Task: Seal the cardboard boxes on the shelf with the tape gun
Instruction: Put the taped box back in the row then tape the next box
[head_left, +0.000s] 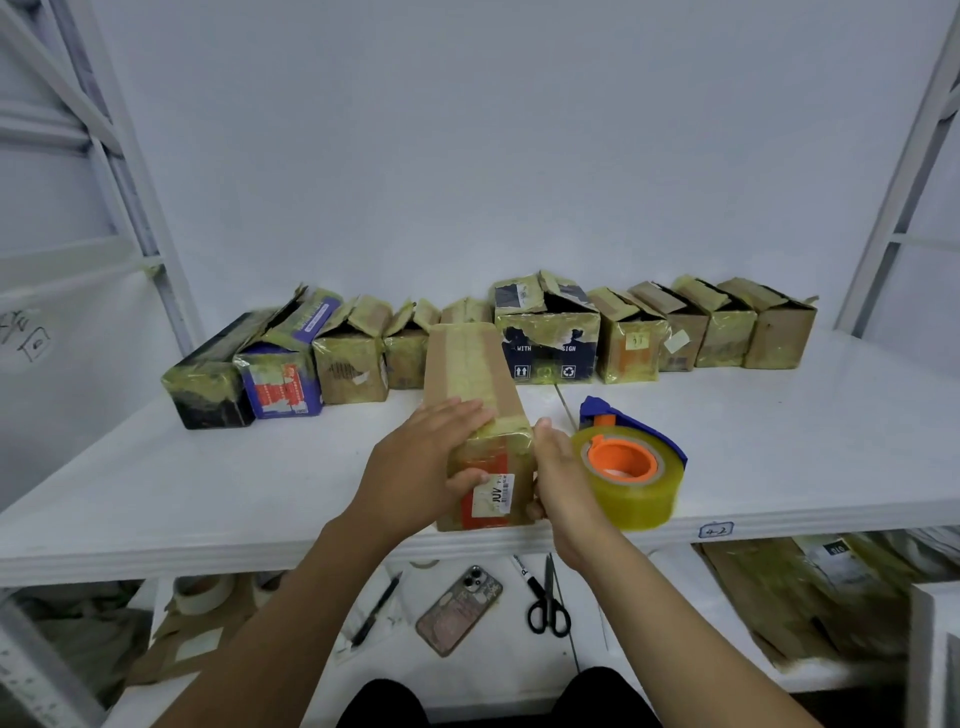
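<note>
Quickly: I judge both hands are steadying the brown cardboard box (470, 364), yellowed tape along its top, at the front edge of the white shelf (208, 493), probably to smooth the strip down. I see the left hand (415, 467) flat on top, thumb on the front face. The right hand (563, 478) presses the box's right side, its fingers hidden, so I cannot tell if it grips. The blue tape gun (631, 467) with orange core sits just beside, unheld. Labels on the back-edge row of boxes (545, 338) are unreadable.

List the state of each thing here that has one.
Front box: flaps closed, tape along top.
Left hand: flat over box's top edge.
Right hand: pressed against box's right side.
Tape gun: lying on shelf, unheld.
Back-row boxes: flaps ajar.
Scissors: closed.
</note>
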